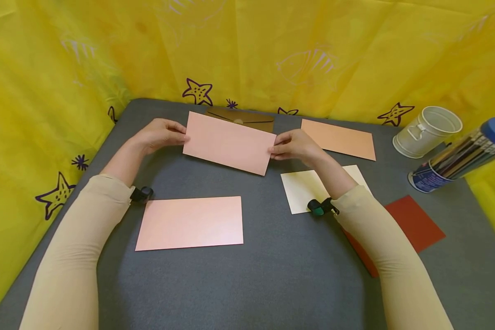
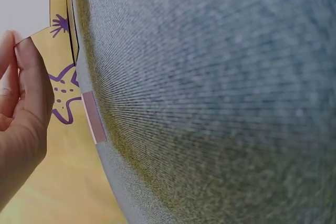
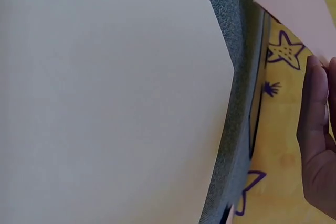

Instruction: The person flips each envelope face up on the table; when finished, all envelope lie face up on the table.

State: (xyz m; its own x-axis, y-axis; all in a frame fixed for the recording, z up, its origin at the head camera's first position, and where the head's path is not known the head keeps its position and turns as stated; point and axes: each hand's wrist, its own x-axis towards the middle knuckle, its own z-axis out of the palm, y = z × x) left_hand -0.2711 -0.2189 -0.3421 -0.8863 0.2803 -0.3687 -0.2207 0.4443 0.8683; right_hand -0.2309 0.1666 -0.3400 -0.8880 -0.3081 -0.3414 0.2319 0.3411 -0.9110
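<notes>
A pink paper rectangle (image 1: pixel 229 143) is held up over the far part of the table, tilted with its right end lower. Its left short edge is pinched between the thumb and fingers of my left hand (image 1: pixel 160 135). My right hand (image 1: pixel 294 145) pinches the right edge. Whether it is a card or an envelope I cannot tell. Behind it, partly hidden, is a brown envelope (image 1: pixel 255 120) with a flap and a round seal. A second pink rectangle (image 1: pixel 191 223) lies flat nearer me. In the right wrist view the fingers (image 3: pixel 315 98) touch the held paper's corner.
A peach rectangle (image 1: pixel 342 140) lies at the back right. A cream sheet (image 1: pixel 301 190) and a red rectangle (image 1: pixel 416 222) are partly under my right arm. A white metal cup (image 1: pixel 416 133) and a blue-lidded tub of pencils (image 1: pixel 458 156) stand at the right. Yellow cloth (image 1: pixel 247 50) hangs behind.
</notes>
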